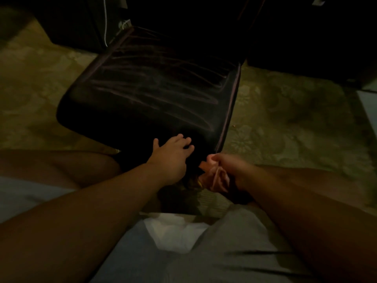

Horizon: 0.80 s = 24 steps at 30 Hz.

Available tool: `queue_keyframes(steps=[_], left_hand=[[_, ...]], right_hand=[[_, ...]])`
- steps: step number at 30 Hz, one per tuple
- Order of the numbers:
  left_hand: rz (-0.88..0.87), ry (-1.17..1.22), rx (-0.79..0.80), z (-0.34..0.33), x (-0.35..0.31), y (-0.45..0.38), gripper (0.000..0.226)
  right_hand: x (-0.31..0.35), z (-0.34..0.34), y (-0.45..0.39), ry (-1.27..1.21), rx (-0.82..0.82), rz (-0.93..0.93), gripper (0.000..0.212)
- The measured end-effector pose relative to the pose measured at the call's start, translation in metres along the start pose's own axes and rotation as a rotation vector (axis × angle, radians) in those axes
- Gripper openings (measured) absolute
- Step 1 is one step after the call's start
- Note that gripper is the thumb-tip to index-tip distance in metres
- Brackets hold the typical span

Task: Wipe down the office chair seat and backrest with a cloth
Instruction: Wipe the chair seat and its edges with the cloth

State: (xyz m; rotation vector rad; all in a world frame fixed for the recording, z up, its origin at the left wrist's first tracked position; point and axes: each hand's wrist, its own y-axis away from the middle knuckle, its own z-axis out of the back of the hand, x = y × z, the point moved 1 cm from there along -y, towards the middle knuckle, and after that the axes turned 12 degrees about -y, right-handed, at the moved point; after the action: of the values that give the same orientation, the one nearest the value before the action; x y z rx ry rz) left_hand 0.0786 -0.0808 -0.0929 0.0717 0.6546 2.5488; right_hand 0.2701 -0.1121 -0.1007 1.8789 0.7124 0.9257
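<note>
While the left hand (173, 152) rests with spread fingers on the front edge of the black chair seat (155, 86), the right hand (226, 166) grips what seems a pinkish cloth (216, 178) just beside it; no writing is legible.

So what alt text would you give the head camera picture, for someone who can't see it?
Dim view down a person's arms: the left hand rests with fingers spread on the near edge of a dark chair seat, while the right hand grips a bunched pinkish cloth just off the seat's near corner. The chair stands on a patterned floor.
</note>
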Motion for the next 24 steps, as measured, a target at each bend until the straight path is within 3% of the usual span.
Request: queue_keyframes(steps=[2, 5, 7, 10, 13, 17, 19, 22, 24], left_hand=[[-0.003, -0.005, -0.005, -0.002, 0.006, 0.002, 0.073], [-0.010, 0.017, 0.003, -0.004, 0.017, 0.006, 0.074], [0.002, 0.025, -0.002, -0.003, 0.019, 0.008, 0.072], [0.040, 0.028, -0.018, -0.005, 0.020, 0.012, 0.068], [0.058, 0.040, -0.023, -0.007, 0.024, 0.019, 0.068], [0.057, 0.088, -0.068, -0.007, 0.026, 0.022, 0.062], [0.059, 0.102, -0.152, -0.003, 0.022, 0.021, 0.059], [0.071, 0.194, -0.329, 0.000, 0.020, 0.020, 0.059], [0.024, 0.226, -0.292, -0.001, 0.020, 0.019, 0.065]], right_hand=[[0.007, 0.002, 0.003, -0.055, 0.050, -0.005, 0.035], [0.025, 0.008, -0.003, -0.140, 0.018, 0.128, 0.032], [0.019, 0.006, -0.007, 0.032, -0.018, 0.144, 0.023], [-0.004, 0.001, -0.008, 0.246, 0.093, -0.006, 0.022], [-0.010, 0.000, -0.010, 0.478, 0.080, 0.060, 0.028], [0.000, -0.004, -0.017, 0.545, -0.100, 0.369, 0.018], [-0.005, -0.008, -0.016, 0.733, -0.082, 0.476, 0.022], [-0.018, -0.011, -0.012, 1.262, -0.130, 0.586, 0.024], [-0.014, -0.011, -0.010, 1.302, -0.213, 0.658, 0.030]])
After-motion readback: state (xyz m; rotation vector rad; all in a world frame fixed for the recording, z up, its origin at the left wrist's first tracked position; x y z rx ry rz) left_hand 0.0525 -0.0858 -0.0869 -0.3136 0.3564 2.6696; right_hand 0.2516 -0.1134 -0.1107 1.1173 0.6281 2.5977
